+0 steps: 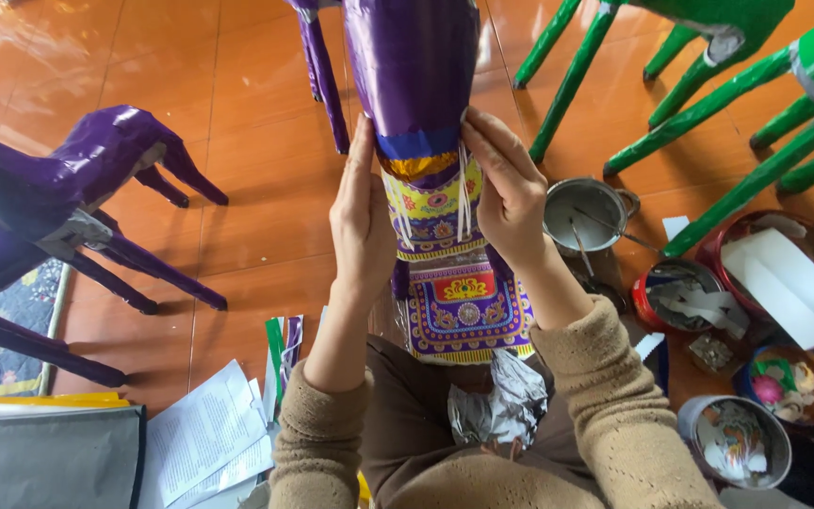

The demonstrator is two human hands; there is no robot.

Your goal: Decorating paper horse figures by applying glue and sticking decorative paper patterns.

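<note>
A purple paper horse figure [414, 66] stands in front of me, its back toward my lap. A patterned yellow, purple and red paper cloth [449, 283] is draped over it and hangs down. My left hand [362, 221] lies flat against the figure's left side, fingers straight, pressing the cloth. On the right side my right hand [506, 188] presses the cloth's upper edge with its fingertips near thin white strips. Crumpled silver foil [501, 405] rests in my lap.
A second purple paper horse [58, 198] stands at the left on the orange tiled floor. Green paper horse legs [708, 94] fill the upper right. A metal pot with sticks [584, 215], several bowls of scraps [789, 382] and white paper [784, 283] sit right; printed sheets [204, 434] lie lower left.
</note>
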